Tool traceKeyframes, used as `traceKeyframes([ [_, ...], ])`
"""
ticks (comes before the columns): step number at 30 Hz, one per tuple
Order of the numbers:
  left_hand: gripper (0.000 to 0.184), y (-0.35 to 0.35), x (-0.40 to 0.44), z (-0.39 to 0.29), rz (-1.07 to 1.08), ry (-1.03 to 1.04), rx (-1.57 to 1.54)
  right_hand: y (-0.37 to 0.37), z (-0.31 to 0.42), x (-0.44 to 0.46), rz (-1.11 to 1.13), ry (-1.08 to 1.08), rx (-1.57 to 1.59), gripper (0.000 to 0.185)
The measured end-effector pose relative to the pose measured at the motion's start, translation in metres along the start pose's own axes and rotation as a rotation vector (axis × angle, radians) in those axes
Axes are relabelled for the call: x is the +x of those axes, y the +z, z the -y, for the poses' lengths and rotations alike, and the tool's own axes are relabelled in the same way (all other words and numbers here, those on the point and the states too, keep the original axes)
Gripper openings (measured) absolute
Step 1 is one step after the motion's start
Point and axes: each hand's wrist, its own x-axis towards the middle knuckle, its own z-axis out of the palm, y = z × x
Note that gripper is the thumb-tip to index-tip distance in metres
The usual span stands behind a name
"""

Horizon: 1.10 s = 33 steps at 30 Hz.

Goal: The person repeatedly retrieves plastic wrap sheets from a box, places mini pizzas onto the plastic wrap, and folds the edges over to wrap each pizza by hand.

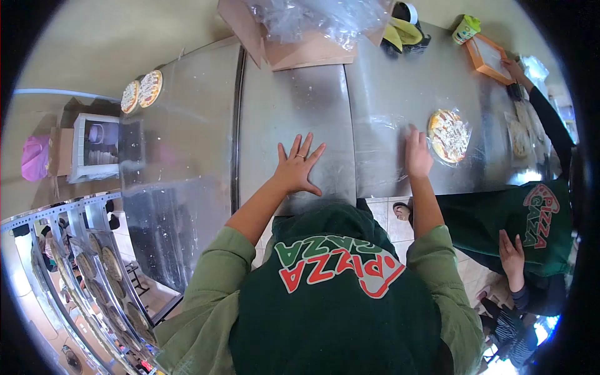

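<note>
My left hand is spread flat, palm down, on the middle panel of the metal table. It wears a ring and has nothing in it. My right hand rests on the right part of the table, fingers reaching forward and loosely bent, with no object visible in them. Just right of those fingers lies a topped pizza with clear plastic film around it. A shiny patch of thin clear film shows on the metal to the left of my right hand.
Two pizzas lie at the far left. A cardboard box of plastic bags stands at the back. At right, a co-worker's hand touches an orange-framed tray; their other hand hangs by a green apron. A rack holds round items lower left.
</note>
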Motion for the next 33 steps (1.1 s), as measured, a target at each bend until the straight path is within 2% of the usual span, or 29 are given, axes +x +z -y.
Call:
traceKeyframes([
  [1, 0.089, -0.002, -0.001, 0.003, 0.015, 0.017, 0.017, -0.002, 0.005, -0.001, -0.113, -0.085, -0.026, 0.034],
  [3, 0.095, 0.009, -0.002, 0.009, -0.128, 0.044, -0.037, -0.004, 0.014, -0.007, -0.335, -0.262, -0.080, 0.041],
  [4, 0.098, 0.017, -0.005, 0.014, -0.199, 0.051, -0.066, 0.001, 0.021, -0.014, -0.187, -0.271, 0.015, 0.046],
  [7, 0.103, 0.043, -0.006, 0.042, -0.310, 0.029, -0.223, 0.007, 0.042, -0.035, -0.010, -0.451, -0.017, 0.047],
  [8, 0.101, 0.045, -0.008, 0.050, -0.284, 0.018, -0.214, 0.016, 0.035, -0.038, 0.076, -0.361, -0.108, 0.050],
  [10, 0.098, 0.031, -0.021, 0.061, -0.235, -0.015, -0.195, 0.016, 0.031, -0.043, 0.107, -0.320, -0.182, 0.053],
  [13, 0.095, 0.004, -0.025, 0.076, -0.003, -0.004, -0.088, 0.019, 0.026, -0.038, 0.169, -0.297, -0.238, 0.056],
  [16, 0.095, -0.044, -0.026, 0.138, -0.366, -0.255, -0.308, 0.007, 0.036, -0.038, 0.194, -0.276, -0.256, 0.057],
  [18, 0.076, -0.040, -0.011, 0.244, -1.036, -0.381, -0.526, -0.002, 0.045, -0.040, 0.178, -0.280, -0.355, 0.057],
  [19, 0.054, -0.054, -0.011, 0.292, -1.324, -0.587, -0.671, -0.004, 0.047, -0.039, 0.162, -0.297, -0.406, 0.057],
  [20, 0.042, -0.071, -0.017, 0.338, -1.459, -0.628, -1.562, -0.009, 0.056, -0.038, 0.186, -0.290, -0.432, 0.058],
  [22, 0.047, -0.068, -0.031, 0.452, -1.746, -0.748, -1.573, -0.014, 0.065, -0.036, 0.255, -0.255, -0.444, 0.059],
  [24, 0.067, -0.102, -0.050, 0.489, -1.620, -1.090, -1.839, -0.016, 0.066, -0.035, 0.343, -0.197, -0.420, 0.060],
  [27, 0.092, -0.100, -0.059, 0.554, -1.401, -0.954, -2.024, -0.022, 0.078, -0.033, 0.395, -0.168, -0.346, 0.062],
  [30, 0.110, -0.121, -0.062, 0.566, -1.119, -0.984, -1.970, -0.020, 0.074, -0.031, 0.378, -0.198, -0.293, 0.062],
  [33, 0.116, -0.126, -0.059, 0.580, -0.971, -1.046, -2.032, -0.019, 0.075, -0.030, 0.376, -0.202, -0.277, 0.061],
])
